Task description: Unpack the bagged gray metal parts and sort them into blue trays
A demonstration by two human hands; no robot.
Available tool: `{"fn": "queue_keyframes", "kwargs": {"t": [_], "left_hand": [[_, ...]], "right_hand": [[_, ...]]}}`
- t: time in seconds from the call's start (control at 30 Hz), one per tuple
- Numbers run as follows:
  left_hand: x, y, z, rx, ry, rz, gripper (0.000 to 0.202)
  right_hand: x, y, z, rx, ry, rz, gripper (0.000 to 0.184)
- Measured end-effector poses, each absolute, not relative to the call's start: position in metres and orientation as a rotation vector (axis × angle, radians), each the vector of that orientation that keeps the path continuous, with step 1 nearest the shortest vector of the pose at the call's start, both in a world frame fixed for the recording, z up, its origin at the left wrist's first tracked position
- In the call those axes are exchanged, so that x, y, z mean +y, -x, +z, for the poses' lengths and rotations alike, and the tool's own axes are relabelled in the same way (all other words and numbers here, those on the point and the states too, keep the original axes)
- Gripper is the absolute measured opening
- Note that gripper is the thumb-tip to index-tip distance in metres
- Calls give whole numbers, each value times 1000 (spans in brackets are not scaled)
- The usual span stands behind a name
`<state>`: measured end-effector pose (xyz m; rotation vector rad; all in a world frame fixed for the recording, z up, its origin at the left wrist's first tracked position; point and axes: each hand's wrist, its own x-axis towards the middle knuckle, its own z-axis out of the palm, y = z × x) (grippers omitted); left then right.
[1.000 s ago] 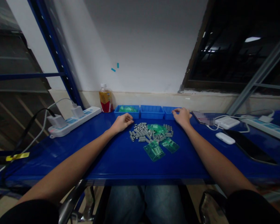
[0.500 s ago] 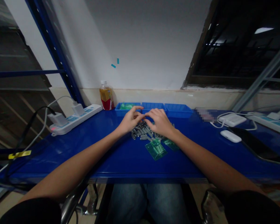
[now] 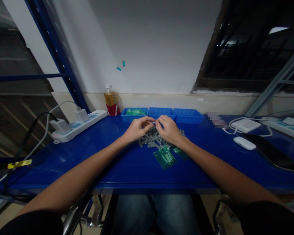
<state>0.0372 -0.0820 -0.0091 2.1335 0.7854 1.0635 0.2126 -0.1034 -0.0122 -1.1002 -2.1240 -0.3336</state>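
My left hand (image 3: pixel 137 128) and my right hand (image 3: pixel 168 128) meet over a heap of small grey metal cylinders (image 3: pixel 149 139) on the blue table (image 3: pixel 112 163). Both hands have their fingers curled into a pinch, fingertips nearly touching each other. What the fingertips hold is too small to make out. Green see-through plastic bags (image 3: pixel 165 157) lie just in front of the heap, one partly under my right wrist. Behind the hands stand three blue trays (image 3: pixel 161 114) in a row; the left tray (image 3: pixel 134 114) holds green bags.
A drink bottle (image 3: pixel 111 104) stands left of the trays. A white power strip (image 3: pixel 75 125) with plugs and cables lies at far left. At right lie a white charger (image 3: pixel 245 125), a white case (image 3: pixel 244 143), a dark phone (image 3: pixel 271 153) and another power strip (image 3: pixel 281 125).
My hands came from apart, left at the heap's edge and right by the right tray, to meet over the cylinders. In the last half second they drew slightly closer together.
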Motion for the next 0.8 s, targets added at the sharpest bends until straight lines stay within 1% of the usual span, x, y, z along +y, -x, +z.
{"fn": "queue_keyframes", "kwargs": {"t": [0.1,0.2,0.3,0.57,0.7,0.8], "left_hand": [[-80,-35,-8,846,-2181,1089,27],[-77,-35,-7,870,-2088,1125,29],[-75,-35,-6,881,-1999,1079,32],[-73,-35,-9,795,-1943,953,40],[-67,-31,-10,860,-2093,935,42],[-56,-19,-13,1006,-2450,936,30]], "right_hand": [[-104,-212,-12,-2116,1088,-326,25],[-106,-211,-12,-2074,1063,-298,17],[-108,-211,-11,-2085,1040,-299,20],[-109,-211,-8,-2161,995,-384,20],[-104,-214,-4,-2138,1005,-475,21],[-86,-239,-2,-1984,1143,-546,24]]}}
